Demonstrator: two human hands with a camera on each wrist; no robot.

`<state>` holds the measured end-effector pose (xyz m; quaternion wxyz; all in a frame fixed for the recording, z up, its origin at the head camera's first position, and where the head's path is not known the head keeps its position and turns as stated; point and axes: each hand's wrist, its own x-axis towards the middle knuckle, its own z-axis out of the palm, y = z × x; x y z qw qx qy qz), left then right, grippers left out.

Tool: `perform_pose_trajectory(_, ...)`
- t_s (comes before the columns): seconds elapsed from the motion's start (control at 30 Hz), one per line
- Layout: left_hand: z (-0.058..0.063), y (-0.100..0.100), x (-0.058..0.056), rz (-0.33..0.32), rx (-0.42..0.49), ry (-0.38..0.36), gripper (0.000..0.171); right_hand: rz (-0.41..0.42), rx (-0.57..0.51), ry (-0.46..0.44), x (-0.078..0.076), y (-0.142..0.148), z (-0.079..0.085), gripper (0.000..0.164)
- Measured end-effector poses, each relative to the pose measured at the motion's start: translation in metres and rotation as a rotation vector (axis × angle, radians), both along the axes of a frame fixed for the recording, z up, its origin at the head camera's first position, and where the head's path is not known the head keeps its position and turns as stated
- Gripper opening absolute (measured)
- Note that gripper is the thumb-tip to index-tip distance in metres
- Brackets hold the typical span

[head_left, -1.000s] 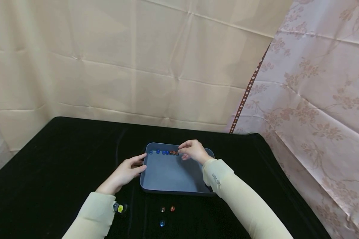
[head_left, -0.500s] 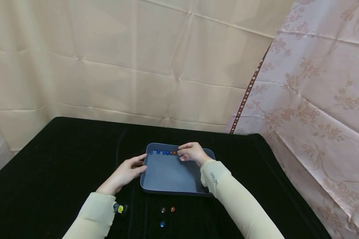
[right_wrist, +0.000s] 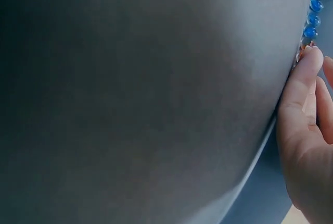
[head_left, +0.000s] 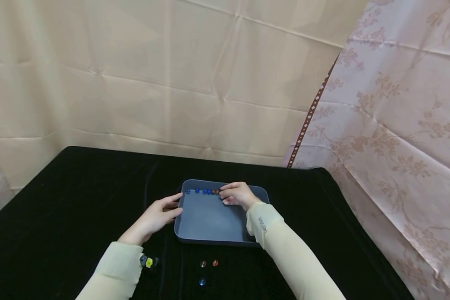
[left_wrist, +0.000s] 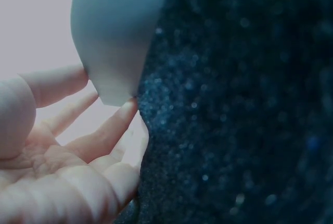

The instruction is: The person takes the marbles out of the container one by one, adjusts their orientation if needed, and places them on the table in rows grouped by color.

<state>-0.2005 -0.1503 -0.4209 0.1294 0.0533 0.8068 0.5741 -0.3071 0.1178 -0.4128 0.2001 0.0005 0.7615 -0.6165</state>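
A grey-blue rectangular tray (head_left: 210, 218) lies on the black cloth. Along its far wall runs a row of marbles, with several blue marbles (head_left: 204, 192) on the left and orange-brown marbles (head_left: 213, 192) after them. My right hand (head_left: 238, 195) is inside the tray, fingertips right at the row's orange end, covering its last part. In the right wrist view its fingertip overlaps the orange marbles; whether it pinches one I cannot tell. My left hand (head_left: 155, 216) touches the tray's left side with thumb and fingers spread. The left wrist view shows those fingertips against the tray wall (left_wrist: 117, 41).
In front of the tray, on the cloth, lie a clear brownish marble (head_left: 203, 263), an orange marble (head_left: 215, 263) and a blue marble (head_left: 202, 281). A cream curtain (head_left: 153, 83) hangs behind the table, and a pink floral curtain (head_left: 405, 125) hangs at the right.
My right hand has moved slightly left and nearer to me, and now covers the rightmost orange marble that showed earlier. The left hand stays at the tray's side.
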Motion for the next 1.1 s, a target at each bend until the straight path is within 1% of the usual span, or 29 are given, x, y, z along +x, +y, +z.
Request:
perform_pose_trajectory(0.13, -0.0001, -0.0016, -0.0005, -0.012, 0.009, -0.015, 0.055, 0.011, -0.011, -0.001, 0.0009, -0.0009, -0.0016, 0.031)
perform_pose_trajectory(0.37, -0.0006, -0.0013, -0.0005, -0.010, 0.003, -0.001, 0.055, 0.030, -0.016, -0.031, 0.0000, -0.0020, -0.0029, 0.029)
perform_pose_trajectory(0.53, -0.0009, -0.0012, -0.0008, -0.016, 0.008, -0.007, 0.055, 0.048, -0.016, -0.057, -0.0010, 0.0005, -0.0028, 0.029)
perform_pose_trajectory(0.73, -0.0006, -0.0020, -0.0017, -0.023, 0.005, -0.004, 0.055, 0.086, -0.015, -0.058, -0.0014, 0.0028, -0.0019, 0.031)
perform_pose_trajectory(0.9, 0.0000, -0.0021, -0.0013, -0.022, 0.003, -0.010, 0.055, 0.093, -0.007, -0.074, -0.0012, 0.0037, -0.0015, 0.031)
perform_pose_trajectory(1.1, -0.0007, -0.0016, -0.0012, -0.019, 0.006, -0.013, 0.056, 0.101, 0.016, -0.068, -0.0011, 0.0027, -0.0025, 0.031)
